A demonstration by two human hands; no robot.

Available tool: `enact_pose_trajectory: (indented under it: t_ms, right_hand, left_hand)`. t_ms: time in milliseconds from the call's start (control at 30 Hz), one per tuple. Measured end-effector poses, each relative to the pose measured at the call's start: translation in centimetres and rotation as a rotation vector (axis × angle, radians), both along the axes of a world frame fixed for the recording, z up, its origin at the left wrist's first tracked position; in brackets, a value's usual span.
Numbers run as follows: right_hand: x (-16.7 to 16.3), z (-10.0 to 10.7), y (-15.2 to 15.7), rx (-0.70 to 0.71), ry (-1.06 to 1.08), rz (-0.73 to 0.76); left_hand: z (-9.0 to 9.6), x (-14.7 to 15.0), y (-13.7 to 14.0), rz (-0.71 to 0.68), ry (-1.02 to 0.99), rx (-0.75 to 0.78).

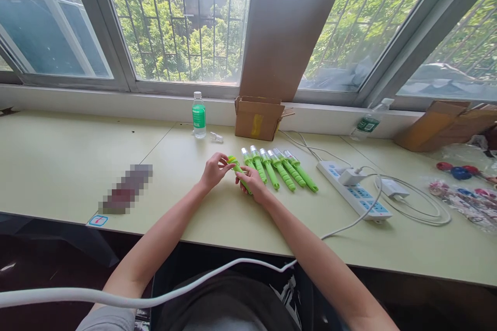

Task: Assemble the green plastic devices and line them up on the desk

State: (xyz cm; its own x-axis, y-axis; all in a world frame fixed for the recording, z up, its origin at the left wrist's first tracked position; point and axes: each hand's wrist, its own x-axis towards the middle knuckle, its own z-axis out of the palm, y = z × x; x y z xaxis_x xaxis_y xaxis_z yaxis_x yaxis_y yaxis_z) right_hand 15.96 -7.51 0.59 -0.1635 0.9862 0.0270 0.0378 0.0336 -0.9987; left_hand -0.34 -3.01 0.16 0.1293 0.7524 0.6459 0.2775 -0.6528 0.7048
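Between my two hands is a green plastic stick with a yellow-green ribbed top. My left hand pinches that top with thumb and fingers. The stick's handle is gripped by my right hand, whose fingers hide part of it. Just beyond the right hand, several similar green sticks with clear caps lie side by side in a slanting row on the table. A small clear plastic piece lies farther back.
A water bottle stands near the window beside an open cardboard box. To the right lie a power strip, looping cables and bagged items. A white cable crosses in front of my body. A blurred rectangle lies left.
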Motion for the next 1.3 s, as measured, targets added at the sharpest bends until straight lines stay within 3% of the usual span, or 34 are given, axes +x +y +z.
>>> enact_pose_trajectory:
  t_ms: [1300]
  right_hand:
    - [0.19,0.28,-0.05,-0.049,0.115,0.042]
  left_hand:
    - [0.11,0.05,0.06,0.005,-0.014,0.001]
